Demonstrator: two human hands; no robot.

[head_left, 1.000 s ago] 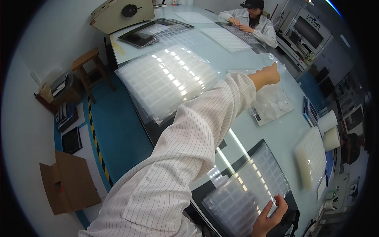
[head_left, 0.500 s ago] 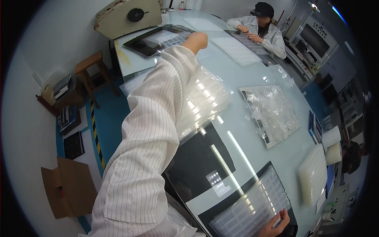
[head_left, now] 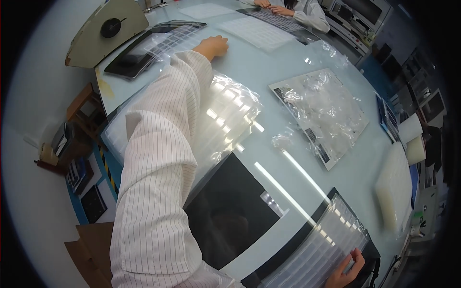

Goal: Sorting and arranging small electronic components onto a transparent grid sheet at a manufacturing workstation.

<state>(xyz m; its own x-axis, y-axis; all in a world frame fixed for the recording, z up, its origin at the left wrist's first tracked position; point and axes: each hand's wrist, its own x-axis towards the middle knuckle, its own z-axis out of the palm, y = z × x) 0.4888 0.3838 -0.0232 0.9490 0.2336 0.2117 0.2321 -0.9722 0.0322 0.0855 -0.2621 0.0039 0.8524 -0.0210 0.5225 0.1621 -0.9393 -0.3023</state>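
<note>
My left hand (head_left: pixel 214 46) is stretched far over the glass table, its striped sleeve crossing much of the view. Its fingers are curled and their tips hidden, so I cannot make out what they hold, if anything. Left of it lies a clear compartment sheet (head_left: pixel 175 41) on a dark panel (head_left: pixel 127 64). Under the forearm is a stack of clear plastic compartment sheets (head_left: pixel 230 103). Near the lower right edge my right hand (head_left: pixel 346 270), fingers loosely bent and apart, rests by another clear compartment sheet (head_left: pixel 317 252), which lies on a black mat (head_left: pixel 331 194).
A black sheet (head_left: pixel 235 211) lies at the near side. Crumpled clear plastic (head_left: pixel 324 108) covers a pale board (head_left: pixel 353 137) to the right. A thick translucent stack (head_left: pixel 396 187) is at the right edge. A co-worker's hands (head_left: pixel 276 9) are at the far side, near a beige machine (head_left: pixel 108 29).
The view has shifted, so the far person's head is out of frame. My left hand has uncurled a little over the table. My right hand stays by the clear compartment sheet.
</note>
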